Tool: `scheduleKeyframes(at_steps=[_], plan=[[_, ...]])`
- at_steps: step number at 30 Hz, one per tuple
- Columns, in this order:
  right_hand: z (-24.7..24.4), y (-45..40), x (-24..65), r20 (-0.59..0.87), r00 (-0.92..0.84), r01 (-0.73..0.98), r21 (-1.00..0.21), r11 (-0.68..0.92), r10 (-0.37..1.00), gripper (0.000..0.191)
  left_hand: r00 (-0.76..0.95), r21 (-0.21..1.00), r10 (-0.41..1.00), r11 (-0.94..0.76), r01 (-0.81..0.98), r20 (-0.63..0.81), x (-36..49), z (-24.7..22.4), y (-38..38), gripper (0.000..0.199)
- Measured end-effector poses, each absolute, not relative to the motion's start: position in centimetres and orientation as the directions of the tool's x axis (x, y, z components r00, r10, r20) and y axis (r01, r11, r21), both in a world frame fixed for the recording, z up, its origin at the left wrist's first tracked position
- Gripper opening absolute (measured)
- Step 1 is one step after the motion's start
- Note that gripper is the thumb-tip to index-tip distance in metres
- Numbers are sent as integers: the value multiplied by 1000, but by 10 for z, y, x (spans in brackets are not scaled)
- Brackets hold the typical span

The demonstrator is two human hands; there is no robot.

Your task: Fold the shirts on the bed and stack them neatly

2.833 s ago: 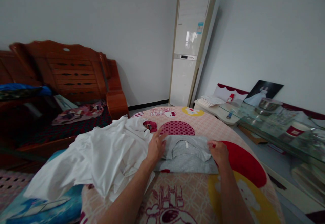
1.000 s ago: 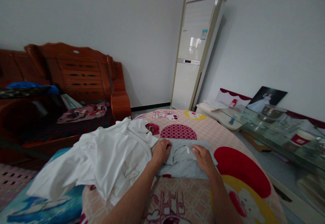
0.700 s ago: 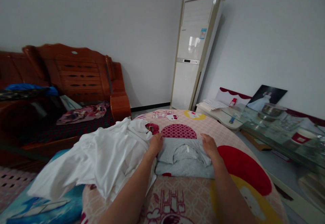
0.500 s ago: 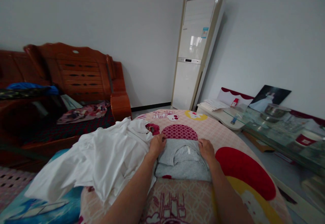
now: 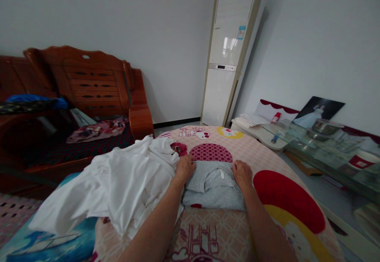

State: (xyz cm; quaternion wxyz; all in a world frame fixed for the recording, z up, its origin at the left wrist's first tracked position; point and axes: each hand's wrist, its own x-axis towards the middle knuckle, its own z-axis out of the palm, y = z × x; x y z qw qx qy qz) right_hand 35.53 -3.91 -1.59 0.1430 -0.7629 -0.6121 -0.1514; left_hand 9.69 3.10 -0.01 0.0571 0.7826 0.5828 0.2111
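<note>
A grey T-shirt (image 5: 212,196) lies folded into a rough rectangle, its neckline and white label facing up. At its far left corner is my left hand (image 5: 185,168), fingers closed on the fabric. My right hand (image 5: 242,173) pinches the far right corner of the same shirt. Just left of my left hand spreads a rumpled white garment (image 5: 127,183), with a small dark red cloth (image 5: 179,148) showing behind it. Beneath everything is a patterned pink cover (image 5: 213,230) with red and yellow shapes.
A carved wooden sofa (image 5: 92,84) with clothes on it stands at the left. A tall white air conditioner (image 5: 221,92) fills the corner. On the right, a glass-topped stand (image 5: 311,151) bears metal bowls (image 5: 325,127) and a photo (image 5: 319,111).
Both hands stay at the shirt's far corners, with the fingers curled slightly more. The view has shifted a little; the shirt's fold looks nearly the same.
</note>
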Motion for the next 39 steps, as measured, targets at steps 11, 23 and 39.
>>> scheduleKeyframes(at_steps=[11, 23, 39], plan=[[-13, -42, 353, 404, 246, 968, -64, -241, 881, 18, 316, 502, 898, -434, 748, 305, 95, 6, 28, 28], [-21, -40, 357, 478, 333, 942, -120, -315, 813, 21, 154, 629, 882, -430, 648, 445, 99, 15, 26, 20], [-13, -45, 351, 596, -1, 942, -269, 202, 803, 38, 239, 508, 818, -525, 683, 524, 104, 3, 24, 36]])
